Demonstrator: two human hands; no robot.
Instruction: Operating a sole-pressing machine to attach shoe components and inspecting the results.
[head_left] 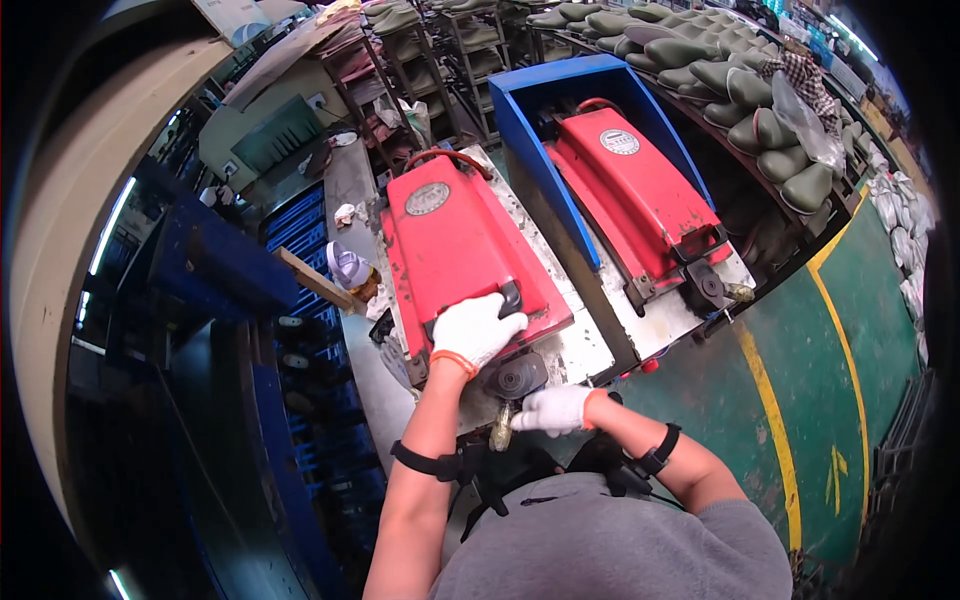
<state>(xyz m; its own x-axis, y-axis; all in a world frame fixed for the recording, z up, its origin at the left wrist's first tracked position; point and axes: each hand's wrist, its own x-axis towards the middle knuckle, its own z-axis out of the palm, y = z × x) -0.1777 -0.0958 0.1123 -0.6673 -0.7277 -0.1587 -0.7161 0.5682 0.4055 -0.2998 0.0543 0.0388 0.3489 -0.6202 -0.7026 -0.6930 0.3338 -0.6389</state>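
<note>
My left hand (472,333), in a white knit glove with an orange cuff, is closed over the black handle (511,296) at the near end of a red machine cover (440,235). A round metal badge sits on the cover's top. Below that hand is a round dark grey fitting (515,376). A lever grip (501,428) wrapped in yellowish tape hangs from it. My right hand (556,411), also white-gloved, is beside this grip with its fingers stretched left. Its fingertips are at the grip's side, not wrapped round it.
To the right stands a second red-covered machine (640,180) inside a blue metal housing (535,150). Racks of green boots (735,85) fill the back right. A white-and-purple container (347,265) stands left of my machine. Yellow lines (775,430) mark the green floor.
</note>
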